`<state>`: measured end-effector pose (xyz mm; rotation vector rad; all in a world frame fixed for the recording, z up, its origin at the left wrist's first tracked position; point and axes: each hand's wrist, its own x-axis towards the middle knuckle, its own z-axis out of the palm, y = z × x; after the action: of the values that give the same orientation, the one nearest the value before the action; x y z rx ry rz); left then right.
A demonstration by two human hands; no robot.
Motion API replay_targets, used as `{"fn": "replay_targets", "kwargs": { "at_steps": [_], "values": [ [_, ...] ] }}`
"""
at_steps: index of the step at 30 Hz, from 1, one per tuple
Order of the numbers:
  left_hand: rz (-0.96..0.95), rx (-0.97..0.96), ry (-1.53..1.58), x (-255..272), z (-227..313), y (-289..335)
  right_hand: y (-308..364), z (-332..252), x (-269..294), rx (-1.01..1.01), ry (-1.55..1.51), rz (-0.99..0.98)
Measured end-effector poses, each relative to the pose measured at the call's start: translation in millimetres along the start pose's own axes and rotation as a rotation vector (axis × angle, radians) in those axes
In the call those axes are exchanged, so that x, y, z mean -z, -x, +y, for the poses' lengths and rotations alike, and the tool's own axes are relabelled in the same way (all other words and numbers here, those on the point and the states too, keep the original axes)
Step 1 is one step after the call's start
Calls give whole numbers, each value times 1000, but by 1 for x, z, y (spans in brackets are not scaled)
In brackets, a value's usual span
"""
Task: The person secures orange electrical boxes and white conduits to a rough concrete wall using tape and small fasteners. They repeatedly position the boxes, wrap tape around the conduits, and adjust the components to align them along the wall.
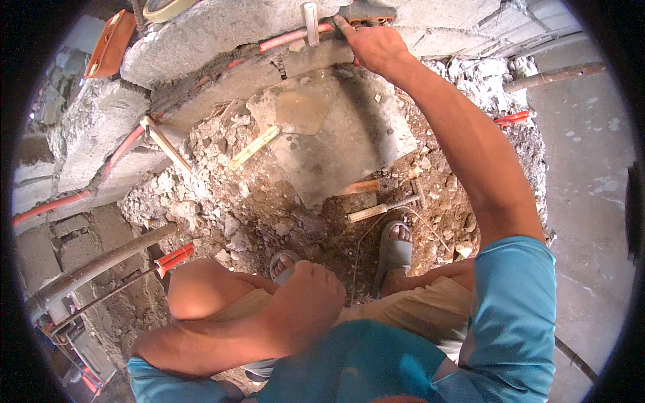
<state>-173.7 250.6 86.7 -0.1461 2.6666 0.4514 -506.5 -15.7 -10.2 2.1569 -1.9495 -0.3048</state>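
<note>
My right hand (376, 48) reaches up to the rough concrete wall with its index finger stretched out. That fingertip touches the grey edge beside an orange electrical box (376, 20) set in the wall; the other fingers are partly bent, and I see nothing held in them. Left of the box an orange conduit (295, 38) runs along a groove, with a pale upright stick (310, 23) across it. Low over my lap, my left hand (316, 289) is curled closed, knuckles up. Its palm is hidden, so whether it holds anything cannot be made out.
Rubble surrounds a grey slab (336, 134) bearing a wet patch. A hammer (383, 209) lies by my right foot, a wooden strip (255, 146) beside the slab. Another orange box (111, 43) rests on the wall ledge. A long pipe (101, 269) juts in at left.
</note>
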Motion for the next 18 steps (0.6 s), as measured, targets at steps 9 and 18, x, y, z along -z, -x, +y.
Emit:
{"fn": "replay_targets", "kwargs": {
  "at_steps": [9, 18],
  "values": [
    [107, 48, 71, 2, 24, 20, 1, 5, 0, -32, -52, 51],
    [19, 19, 86, 1, 15, 17, -2, 10, -5, -88, -123, 61]
  ]
}}
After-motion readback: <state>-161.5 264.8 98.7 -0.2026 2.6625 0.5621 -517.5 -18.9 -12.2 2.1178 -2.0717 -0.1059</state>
